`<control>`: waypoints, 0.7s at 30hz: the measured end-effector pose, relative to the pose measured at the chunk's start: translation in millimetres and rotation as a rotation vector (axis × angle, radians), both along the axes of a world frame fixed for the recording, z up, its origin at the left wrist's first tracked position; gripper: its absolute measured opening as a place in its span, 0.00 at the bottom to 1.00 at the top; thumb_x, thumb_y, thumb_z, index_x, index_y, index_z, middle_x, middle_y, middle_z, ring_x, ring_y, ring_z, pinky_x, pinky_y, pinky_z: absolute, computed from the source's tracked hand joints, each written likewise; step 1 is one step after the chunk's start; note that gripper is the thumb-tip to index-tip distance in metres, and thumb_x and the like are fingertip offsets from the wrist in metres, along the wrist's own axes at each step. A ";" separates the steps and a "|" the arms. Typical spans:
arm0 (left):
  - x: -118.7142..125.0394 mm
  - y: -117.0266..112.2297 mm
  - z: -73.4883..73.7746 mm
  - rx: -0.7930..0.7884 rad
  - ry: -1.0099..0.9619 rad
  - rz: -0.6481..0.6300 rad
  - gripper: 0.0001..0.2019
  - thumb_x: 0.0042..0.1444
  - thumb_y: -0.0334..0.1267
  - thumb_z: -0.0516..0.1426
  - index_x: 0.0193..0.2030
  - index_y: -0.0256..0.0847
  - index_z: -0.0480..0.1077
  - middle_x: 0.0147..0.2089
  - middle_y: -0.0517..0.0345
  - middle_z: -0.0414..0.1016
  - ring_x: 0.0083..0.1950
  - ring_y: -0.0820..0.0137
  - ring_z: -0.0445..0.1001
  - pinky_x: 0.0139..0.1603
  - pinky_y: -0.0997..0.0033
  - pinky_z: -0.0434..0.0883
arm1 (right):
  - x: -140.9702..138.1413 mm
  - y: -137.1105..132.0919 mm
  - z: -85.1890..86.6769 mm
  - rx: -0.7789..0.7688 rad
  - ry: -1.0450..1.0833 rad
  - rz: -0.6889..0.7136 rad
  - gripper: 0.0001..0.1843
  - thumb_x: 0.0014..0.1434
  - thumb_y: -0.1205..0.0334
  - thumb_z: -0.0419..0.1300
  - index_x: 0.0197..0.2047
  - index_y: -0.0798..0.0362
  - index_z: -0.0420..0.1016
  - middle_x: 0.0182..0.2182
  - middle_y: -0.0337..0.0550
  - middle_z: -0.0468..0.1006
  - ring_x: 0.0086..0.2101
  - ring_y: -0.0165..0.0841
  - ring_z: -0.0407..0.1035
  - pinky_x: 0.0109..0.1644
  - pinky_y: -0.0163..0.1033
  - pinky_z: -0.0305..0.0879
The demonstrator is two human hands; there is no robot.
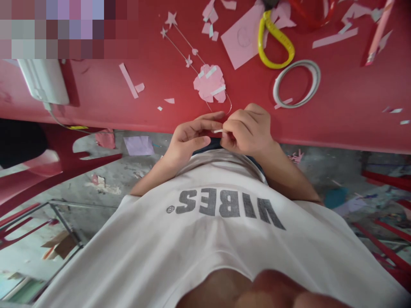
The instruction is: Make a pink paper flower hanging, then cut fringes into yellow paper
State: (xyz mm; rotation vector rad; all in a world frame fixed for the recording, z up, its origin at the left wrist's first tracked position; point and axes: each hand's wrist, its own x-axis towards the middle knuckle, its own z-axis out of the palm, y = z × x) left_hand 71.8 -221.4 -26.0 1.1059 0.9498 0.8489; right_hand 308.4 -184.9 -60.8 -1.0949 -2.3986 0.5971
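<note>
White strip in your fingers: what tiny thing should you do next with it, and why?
Probably press the thin white strip onto the curved silver wire beside your right hand. Your left hand helps pinch it, the wire's end lies close by, and the crumpled pink paper flower already carries similar white strips.

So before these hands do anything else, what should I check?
The white strip pinched in the right hand: ok.
The left hand touching the strip: cannot tell.
The curved wire end beside the right hand: ok.
The pink paper flower taped on the wire: ok.
The tape roll on the red table, within reach: ok.
The strip's sticky side: cannot tell.
</note>
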 end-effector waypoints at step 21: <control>0.0 6.5 -14.2 0.673 0.672 0.329 0.07 0.72 0.44 0.62 0.43 0.49 0.80 0.50 0.49 0.81 0.50 0.57 0.80 0.52 0.49 0.79 | -6.3 9.9 26.9 -0.159 0.132 -0.078 0.07 0.69 0.57 0.62 0.46 0.46 0.82 0.39 0.42 0.86 0.36 0.40 0.74 0.48 0.52 0.66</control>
